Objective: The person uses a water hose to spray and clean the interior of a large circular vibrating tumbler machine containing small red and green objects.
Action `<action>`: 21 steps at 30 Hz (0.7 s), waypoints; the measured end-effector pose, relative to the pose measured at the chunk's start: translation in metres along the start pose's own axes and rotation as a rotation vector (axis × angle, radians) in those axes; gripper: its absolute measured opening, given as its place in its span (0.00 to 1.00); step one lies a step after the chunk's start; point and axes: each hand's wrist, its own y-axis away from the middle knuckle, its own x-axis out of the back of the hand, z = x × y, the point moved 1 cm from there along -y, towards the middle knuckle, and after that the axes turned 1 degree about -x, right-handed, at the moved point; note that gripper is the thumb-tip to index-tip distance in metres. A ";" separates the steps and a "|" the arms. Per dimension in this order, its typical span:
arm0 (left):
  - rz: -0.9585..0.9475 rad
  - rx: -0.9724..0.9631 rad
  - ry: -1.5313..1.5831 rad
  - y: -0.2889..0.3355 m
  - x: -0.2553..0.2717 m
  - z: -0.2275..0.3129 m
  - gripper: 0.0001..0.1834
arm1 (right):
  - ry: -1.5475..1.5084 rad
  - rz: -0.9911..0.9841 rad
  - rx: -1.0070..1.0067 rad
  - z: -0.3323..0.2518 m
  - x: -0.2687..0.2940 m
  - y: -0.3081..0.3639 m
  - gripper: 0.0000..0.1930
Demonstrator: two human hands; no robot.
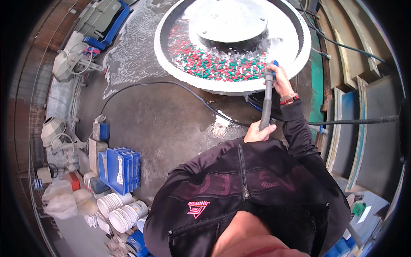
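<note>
**While aiming a grey spray wand [268,96] two-handed into a round white tub [162,55]**

While looking along the far left, seeing two faceted mixing drums [63,66] with ring-shaped handwheels [79,58]. Passing next to a blue plastic crate [124,171], with stacked white buckets [124,216] lying just below. Tracing a black hose [171,83] curving rightward across wet concrete [158,124]. Finding red, green and white pellets [227,68] heaped along the near side of the tub, around a round central cover [227,19].

Closing the left hand [258,132] around the lower end of the wand, thumb over the top, leaving no visible gap. Wrapping the right hand [281,81] near the tip, beside a blue valve lever [275,64], over the near right rim; being unable to tell which fingers are touching the lever. Blurring water spray [276,45] ahead.

Probably handling as light and stiff, slick when wet, and pushing back under pressure; judging the thicker lower sleeve and the neck behind the valve as the best holds. Likely feeling small, hard and slippery among the pellets. Ending at pale-edged metal panels [346,113] on the far right.
</note>
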 end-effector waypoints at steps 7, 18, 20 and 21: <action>-0.011 0.085 -0.152 -0.016 0.004 -0.009 0.14 | -0.097 -0.001 -0.033 0.020 0.015 -0.018 0.10; 0.101 0.120 -0.121 -0.014 0.000 -0.001 0.17 | -0.069 -0.045 -0.057 0.020 0.002 -0.021 0.08; 0.075 0.028 -0.087 -0.014 0.004 -0.006 0.15 | -0.030 -0.074 -0.064 0.013 -0.004 -0.023 0.09; 0.093 0.048 -0.015 -0.014 0.004 -0.005 0.15 | 0.002 -0.079 -0.066 0.008 -0.014 -0.016 0.09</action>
